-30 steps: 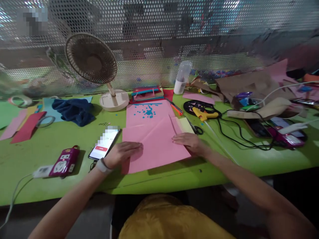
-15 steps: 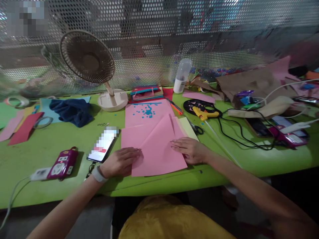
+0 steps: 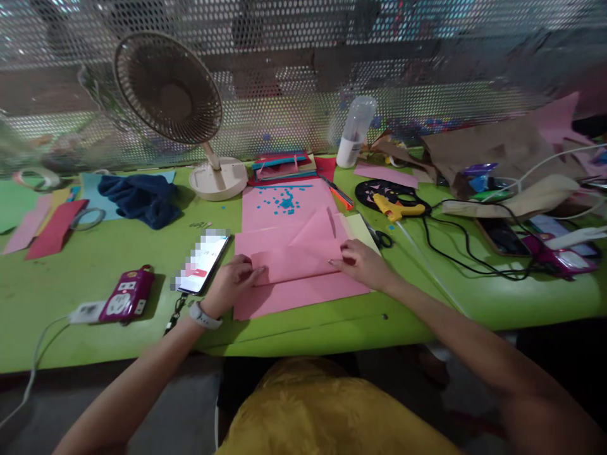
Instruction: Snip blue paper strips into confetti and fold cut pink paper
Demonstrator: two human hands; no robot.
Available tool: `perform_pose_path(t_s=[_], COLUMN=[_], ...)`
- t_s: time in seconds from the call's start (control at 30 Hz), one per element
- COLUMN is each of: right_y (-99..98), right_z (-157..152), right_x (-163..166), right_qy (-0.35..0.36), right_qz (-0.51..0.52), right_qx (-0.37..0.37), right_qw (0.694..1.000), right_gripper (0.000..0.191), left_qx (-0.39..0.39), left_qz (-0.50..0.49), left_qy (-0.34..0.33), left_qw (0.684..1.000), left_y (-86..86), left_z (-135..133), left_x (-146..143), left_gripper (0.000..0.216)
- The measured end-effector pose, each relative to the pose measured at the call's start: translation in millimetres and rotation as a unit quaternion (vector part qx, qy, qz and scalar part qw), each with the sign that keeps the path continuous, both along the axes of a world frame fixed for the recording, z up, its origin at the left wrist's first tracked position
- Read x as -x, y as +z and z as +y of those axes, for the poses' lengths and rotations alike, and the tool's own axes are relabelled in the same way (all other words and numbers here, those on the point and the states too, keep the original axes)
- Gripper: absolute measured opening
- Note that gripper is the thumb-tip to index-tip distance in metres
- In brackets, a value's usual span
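Observation:
A folded sheet of pink paper point(image 3: 296, 262) lies before me, its lower edge turned up and a slanting flap standing at its top right. My left hand point(image 3: 232, 284) has curled fingers, with the thumb on the fold's left end. At the right end, my right hand point(image 3: 365, 264) pinches the same sheet between thumb and fingers. Beneath it is another pink sheet point(image 3: 303, 297). Just behind, small blue paper bits point(image 3: 287, 201) are scattered over a further pink sheet point(image 3: 253, 212).
Left of the paper are a phone point(image 3: 206, 256) and a purple power strip point(image 3: 127, 294). A fan point(image 3: 220, 183), a white bottle point(image 3: 351, 151) and an orange cutter point(image 3: 342, 197) stand or lie behind. Scissors point(image 3: 384, 239), a yellow glue gun point(image 3: 398, 208) and black cables point(image 3: 462, 253) are rightward.
The near edge of the pink sheet has been folded up and away from me. Both hands have moved from resting flatter on it to gripping the fold's ends. The view has shifted slightly.

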State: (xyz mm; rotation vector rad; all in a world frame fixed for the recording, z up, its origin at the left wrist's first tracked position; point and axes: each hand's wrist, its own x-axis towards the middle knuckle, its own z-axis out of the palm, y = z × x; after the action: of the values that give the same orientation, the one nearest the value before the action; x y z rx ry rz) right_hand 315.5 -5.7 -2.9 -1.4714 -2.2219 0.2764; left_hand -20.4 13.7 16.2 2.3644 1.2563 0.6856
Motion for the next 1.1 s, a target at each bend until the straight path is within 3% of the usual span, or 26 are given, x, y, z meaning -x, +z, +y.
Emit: perform_pose_path(t_s=[0.33,0.5,0.6,0.7,0.77,0.83,0.87,0.97,1.1], right_y=[5.9,6.3,3.3,0.7,0.4,1.0,1.4,2.1,1.1], right_z=[5.6,0.4,-0.9,0.4,1.2,1.3,1.3,1.7,4.3], right_x=[8.6,11.1,11.2,11.1,11.1,10.9,10.8,9.7,6.0], right_qy=[-0.067,-0.082,-0.088,-0.09,-0.091,-0.093,-0.093,-0.097,-0.099], right_qz=[-0.03,-0.038,-0.029,-0.023,-0.023,-0.023,-0.023,-0.016,0.01], right_qx=[0.053,0.034,0.025,0.023,0.025,0.026,0.026,0.032,0.061], right_qw=[0.996,0.995,0.995,0.995,0.995,0.995,0.995,0.995,0.993], right_gripper=[0.034,0.031,0.032,0.034,0.035,0.034,0.033,0.031,0.032], left_qx=[-0.085,-0.088,-0.107,-0.191,-0.229,-0.218,-0.204,-0.164,-0.13], left_qz=[0.111,0.139,0.129,0.09,0.087,0.128,0.148,0.174,0.195], left_qy=[0.062,0.065,0.086,0.115,0.052,-0.076,-0.105,-0.141,-0.158], left_qw=[0.988,0.984,0.982,0.971,0.968,0.965,0.962,0.961,0.959], left_y=[-7.7,-11.2,-6.9,5.3,11.7,11.2,8.0,-7.7,-19.9], left_z=[4.4,8.3,7.7,-1.1,-11.0,-21.0,-25.1,-31.1,-28.9], left_x=[-9.8,-9.7,-9.4,-16.6,-27.4,-40.9,-47.5,-61.1,-63.0], left_gripper=[0.037,0.034,0.029,0.025,0.038,0.05,0.058,0.08,0.082])
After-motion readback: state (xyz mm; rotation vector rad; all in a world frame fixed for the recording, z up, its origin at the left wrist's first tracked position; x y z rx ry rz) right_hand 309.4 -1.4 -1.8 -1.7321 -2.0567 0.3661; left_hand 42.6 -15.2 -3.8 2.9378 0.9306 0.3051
